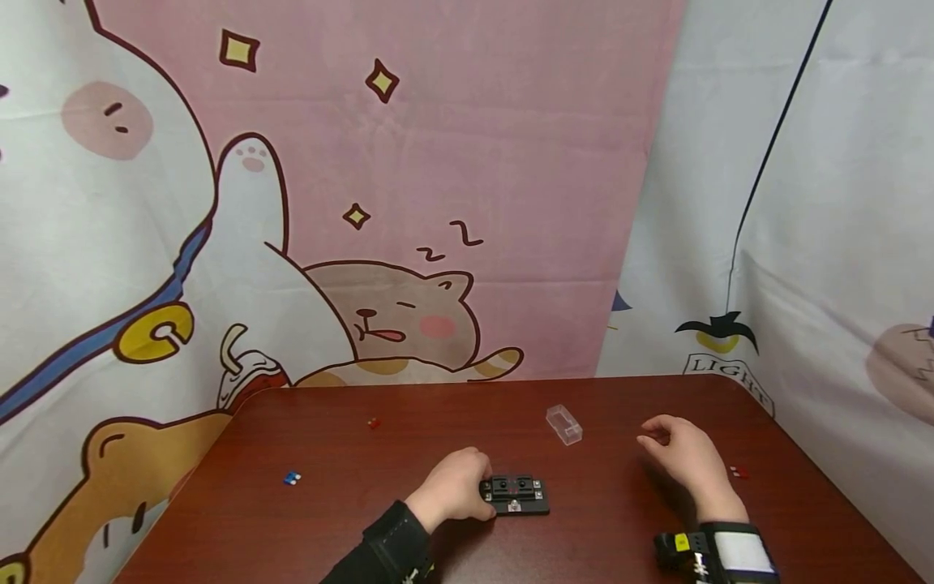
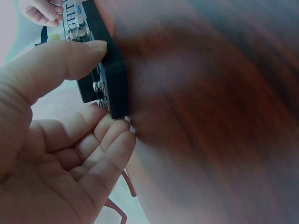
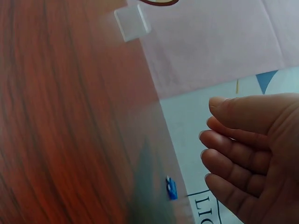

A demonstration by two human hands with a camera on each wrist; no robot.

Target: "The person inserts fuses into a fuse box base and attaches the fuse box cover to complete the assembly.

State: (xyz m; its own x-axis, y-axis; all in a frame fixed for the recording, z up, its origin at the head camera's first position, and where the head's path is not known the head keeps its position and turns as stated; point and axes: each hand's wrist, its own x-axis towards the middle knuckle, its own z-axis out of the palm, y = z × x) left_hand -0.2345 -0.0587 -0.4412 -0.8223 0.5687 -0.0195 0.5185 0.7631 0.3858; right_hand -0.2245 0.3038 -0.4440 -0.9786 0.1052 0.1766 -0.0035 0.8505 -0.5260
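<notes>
On the table, a flat black block with silver metal terminals (image 1: 514, 506) lies in front of me. My left hand (image 1: 454, 487) grips its left end between thumb and fingers. From the left wrist, the thumb (image 2: 86, 58) presses one long side of the black block (image 2: 114, 79), while the fingertips (image 2: 122, 135) are at its end. My right hand (image 1: 689, 462) hovers over the right part of the table, fingers loosely curled and holding nothing. In the right wrist view that hand (image 3: 247, 154) has its thumb apart from the fingers.
A clear plastic box (image 1: 564, 425) sits behind the block, toward the right. Small pieces lie around: a blue-and-white one (image 1: 292, 478) at left, a red one (image 1: 374, 422) at the back, a red-and-white one (image 1: 739, 472) by the right hand. A printed cloth (image 1: 511, 162) hangs behind.
</notes>
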